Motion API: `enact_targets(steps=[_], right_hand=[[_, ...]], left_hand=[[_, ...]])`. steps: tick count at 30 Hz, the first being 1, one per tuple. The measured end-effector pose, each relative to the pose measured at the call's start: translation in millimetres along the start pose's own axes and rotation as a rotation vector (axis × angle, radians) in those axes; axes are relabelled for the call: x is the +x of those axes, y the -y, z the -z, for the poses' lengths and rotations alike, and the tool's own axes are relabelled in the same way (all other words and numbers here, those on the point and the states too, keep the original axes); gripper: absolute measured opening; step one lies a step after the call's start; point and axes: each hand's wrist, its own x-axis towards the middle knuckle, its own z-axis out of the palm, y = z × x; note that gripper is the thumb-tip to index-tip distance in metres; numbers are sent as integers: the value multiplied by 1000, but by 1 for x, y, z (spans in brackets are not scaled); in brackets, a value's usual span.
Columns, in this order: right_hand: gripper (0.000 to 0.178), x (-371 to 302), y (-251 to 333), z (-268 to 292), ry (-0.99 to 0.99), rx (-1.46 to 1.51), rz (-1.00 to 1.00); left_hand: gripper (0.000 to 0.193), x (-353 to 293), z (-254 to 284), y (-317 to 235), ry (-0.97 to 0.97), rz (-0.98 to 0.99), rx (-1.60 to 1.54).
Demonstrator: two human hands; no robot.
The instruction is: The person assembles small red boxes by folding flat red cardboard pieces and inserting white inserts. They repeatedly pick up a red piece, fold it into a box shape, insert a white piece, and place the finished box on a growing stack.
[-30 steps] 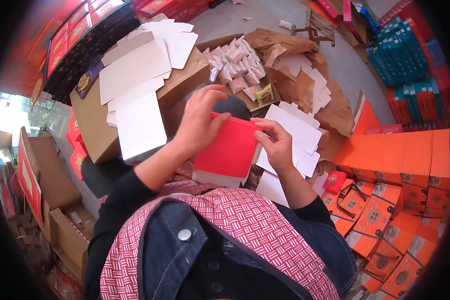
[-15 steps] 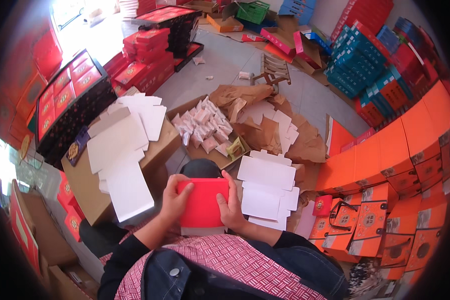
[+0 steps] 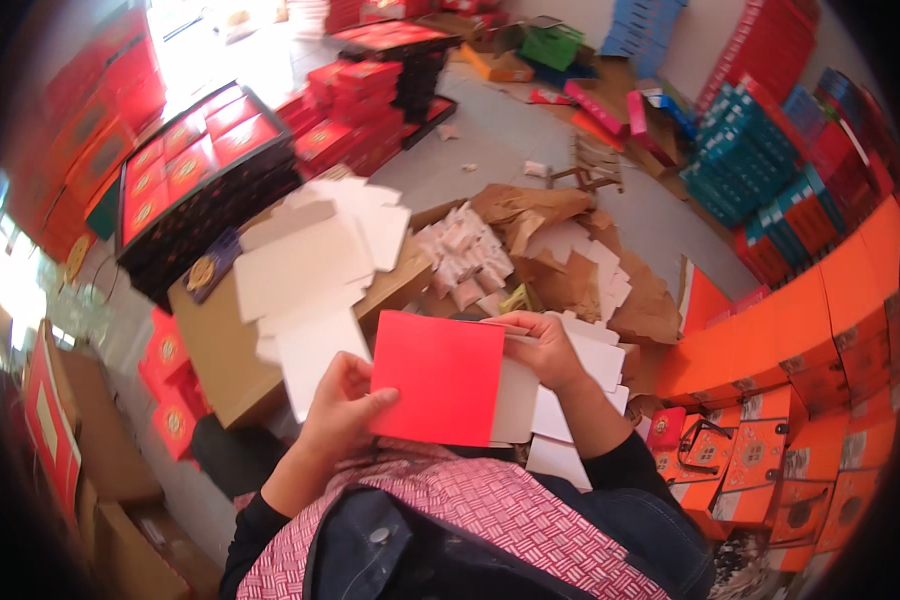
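In front of my lap I hold a red folding paper box [image 3: 436,380], its square red face turned up. My left hand [image 3: 336,408] grips its left edge, thumb on the red face and fingers mostly behind. At the upper right edge, my right hand [image 3: 548,350] pinches a thin pale flap between thumb and fingers. A pale inner panel [image 3: 515,400] shows beside the red face. White flat box blanks [image 3: 305,275] lie on a brown carton to the left. More white blanks [image 3: 560,425] lie beneath and beside my right forearm.
Beyond my hands, small wrapped packets [image 3: 465,255] fill a tray beside crumpled brown paper [image 3: 540,215]. Orange gift boxes [image 3: 760,340] line the right. At left stand a brown carton [image 3: 220,365] and a black tray of red boxes [image 3: 205,160]. A small wooden stool [image 3: 595,165] stands farther off.
The red box has come up and to the right, looking larger, with a pale panel now showing. My right hand has shifted from its side to a flap at the upper right. The view has turned left.
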Motion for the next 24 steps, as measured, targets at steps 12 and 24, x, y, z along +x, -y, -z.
enact_targets(steps=[12, 24], right_hand=[[30, 121, 3, -146, 368, 1, -49], [15, 209, -49, -17, -286, -359, 81]], left_hand=[[40, -102, 130, 17, -577, -163, -412], [48, -109, 190, 27, -817, -219, -522]])
